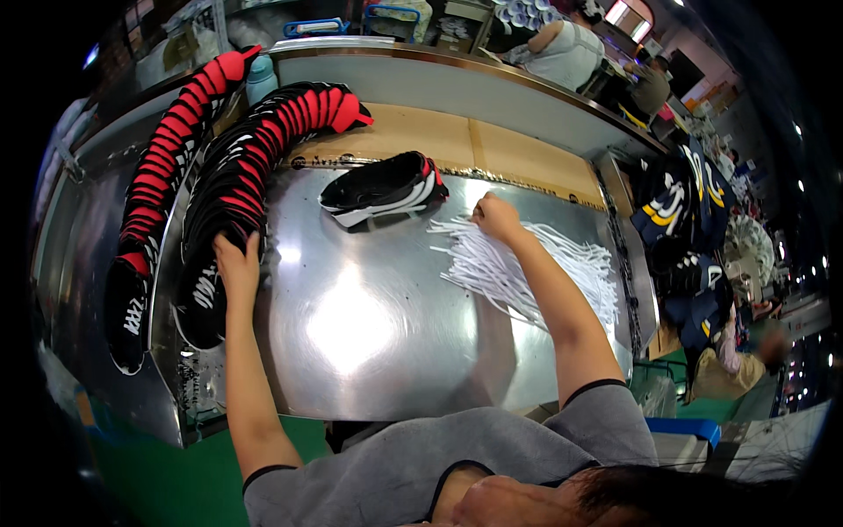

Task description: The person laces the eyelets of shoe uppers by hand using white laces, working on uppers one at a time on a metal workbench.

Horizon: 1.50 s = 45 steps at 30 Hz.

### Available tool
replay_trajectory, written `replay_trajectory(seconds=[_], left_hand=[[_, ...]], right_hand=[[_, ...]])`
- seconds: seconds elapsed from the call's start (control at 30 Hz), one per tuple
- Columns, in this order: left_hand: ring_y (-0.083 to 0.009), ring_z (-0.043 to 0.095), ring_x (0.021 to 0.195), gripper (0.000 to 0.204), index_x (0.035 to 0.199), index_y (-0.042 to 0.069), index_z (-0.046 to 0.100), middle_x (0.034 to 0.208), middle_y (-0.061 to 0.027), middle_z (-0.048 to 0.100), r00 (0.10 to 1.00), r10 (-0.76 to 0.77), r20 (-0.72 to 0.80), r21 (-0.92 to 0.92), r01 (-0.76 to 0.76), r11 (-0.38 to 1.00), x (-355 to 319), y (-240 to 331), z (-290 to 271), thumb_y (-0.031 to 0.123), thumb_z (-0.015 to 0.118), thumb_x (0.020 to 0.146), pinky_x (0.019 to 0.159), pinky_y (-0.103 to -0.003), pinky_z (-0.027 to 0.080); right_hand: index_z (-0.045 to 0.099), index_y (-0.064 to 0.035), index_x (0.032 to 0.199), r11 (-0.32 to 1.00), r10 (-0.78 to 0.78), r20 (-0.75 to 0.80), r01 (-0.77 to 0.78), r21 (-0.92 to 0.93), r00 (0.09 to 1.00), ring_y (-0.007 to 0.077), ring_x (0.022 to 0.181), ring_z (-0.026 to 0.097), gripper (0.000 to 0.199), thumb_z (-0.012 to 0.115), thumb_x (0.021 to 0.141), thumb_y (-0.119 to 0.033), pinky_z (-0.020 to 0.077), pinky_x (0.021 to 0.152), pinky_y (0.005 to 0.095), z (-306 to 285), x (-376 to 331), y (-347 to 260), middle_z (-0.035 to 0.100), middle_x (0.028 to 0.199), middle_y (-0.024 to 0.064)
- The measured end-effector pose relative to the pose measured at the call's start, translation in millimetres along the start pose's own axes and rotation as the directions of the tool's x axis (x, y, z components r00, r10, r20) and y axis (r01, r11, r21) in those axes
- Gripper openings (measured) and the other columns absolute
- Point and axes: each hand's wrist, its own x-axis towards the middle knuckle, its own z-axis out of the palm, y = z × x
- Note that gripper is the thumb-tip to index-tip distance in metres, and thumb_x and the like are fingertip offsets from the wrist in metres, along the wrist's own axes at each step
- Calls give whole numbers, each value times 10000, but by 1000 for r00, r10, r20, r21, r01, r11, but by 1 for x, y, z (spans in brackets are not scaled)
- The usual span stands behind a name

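At the near end of a long row of nested black-and-red shoe uppers [263,149], my left hand [235,262] has its fingers hooked over the edge of the front black upper [200,299] and grips it. My right hand [498,217] is over the far left edge of a pile of white shoelaces [562,268], fingers bent together in a pinch; what lies between them is too small to make out. Between the two hands, farther back, a single black, white and red shoe upper [382,191] lies on its side on the shiny metal table [351,369].
A second row of nested uppers [162,167] runs along the left, past a metal divider. Brown cardboard [421,132] lines the table's raised back wall. A light-blue bottle [261,79] stands behind the rows. Navy and yellow uppers [676,206] hang at right. Other people sit beyond.
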Motion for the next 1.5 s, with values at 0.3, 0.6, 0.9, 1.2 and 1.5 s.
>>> replay_trajectory(seconds=[0.3, 0.6, 0.9, 1.2, 1.5], left_hand=[[-367, 543, 1181, 361, 1217, -29, 585, 1240, -206, 585, 877, 469, 105, -360, -406, 840, -52, 151, 10, 71, 633, 874, 1023, -430, 417], [-339, 571, 930, 187, 931, 24, 587, 940, -155, 587, 617, 665, 422, -200, -652, 732, -35, 183, 82, 94, 686, 789, 801, -439, 499], [-337, 534, 1052, 610, 1160, -6, 581, 1171, -177, 556, 627, 635, 452, -143, -651, 745, -99, 181, 52, 447, 738, 784, 866, -435, 462], [-378, 524, 1085, 547, 1128, -3, 558, 1132, -182, 578, 657, 587, 474, -188, -576, 796, -91, 178, 69, 254, 806, 714, 902, -466, 428], [-435, 580, 1075, 740, 1290, -22, 520, 1203, -249, 560, 610, 626, 486, -215, -611, 762, -88, 175, 68, 473, 740, 785, 891, -475, 494]], right_hand=[[627, -37, 971, 895, 49, -117, 8, 446, 992, 335, 771, 638, 215, 709, 836, -183, 506, 714, 386, -12, -12, -5, 685, 881, 146], [635, -24, 972, 881, -52, -261, 167, 442, 964, 308, 814, 624, 269, 774, 770, -134, 505, 749, 379, -60, -57, -36, 647, 901, 143], [654, -2, 954, 596, 55, -310, 218, 773, 949, 100, 702, 525, 219, 742, 829, -159, 454, 649, 275, -101, -97, -51, 622, 770, 30], [631, -14, 960, 563, -82, -530, 478, 674, 844, 93, 703, 558, 190, 727, 855, -141, 459, 632, 262, -192, -155, -91, 639, 772, 28], [673, -42, 965, 267, 227, -399, 337, 903, 888, 75, 617, 561, 202, 722, 839, -193, 445, 514, 233, -162, -116, -43, 640, 771, 5]])
